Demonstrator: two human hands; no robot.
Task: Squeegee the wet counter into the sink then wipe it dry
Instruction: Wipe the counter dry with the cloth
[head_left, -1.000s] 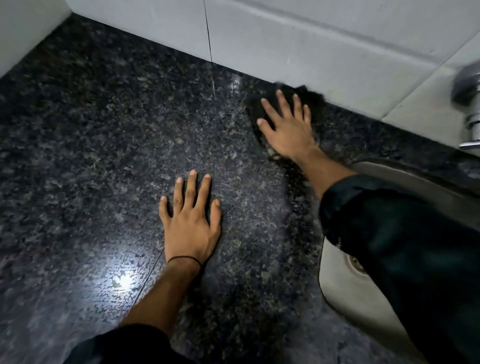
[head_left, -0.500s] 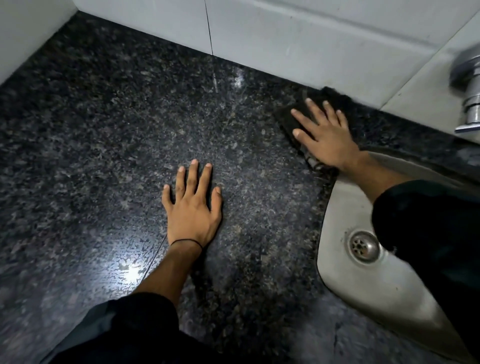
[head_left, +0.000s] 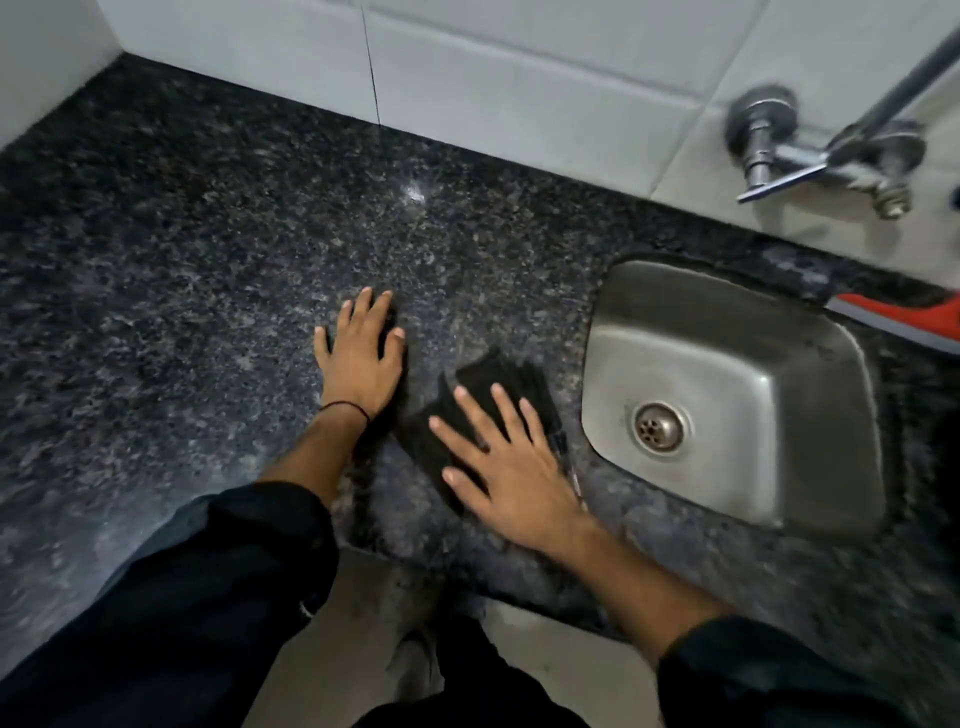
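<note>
A dark speckled granite counter (head_left: 182, 291) fills the left and middle of the head view. A small steel sink (head_left: 810, 364) with a round drain (head_left: 658, 428) is set into it at the right. My right hand (head_left: 511, 467) presses flat, fingers spread, on a black cloth (head_left: 467, 395) lying on the counter just left of the sink. My left hand (head_left: 361, 358) rests flat on the bare counter beside the cloth, fingers apart, holding nothing.
White wall tiles (head_left: 493, 78) run along the back. A metal tap (head_left: 810, 150) sticks out of the wall above the sink. A red object (head_left: 909, 317) lies at the sink's far right edge. The counter's front edge (head_left: 467, 571) shows below, with floor beneath.
My right hand has dragged the black cloth from the back wall toward me, to the counter's front beside the sink. The view pulled back and the left hand stayed planted.
</note>
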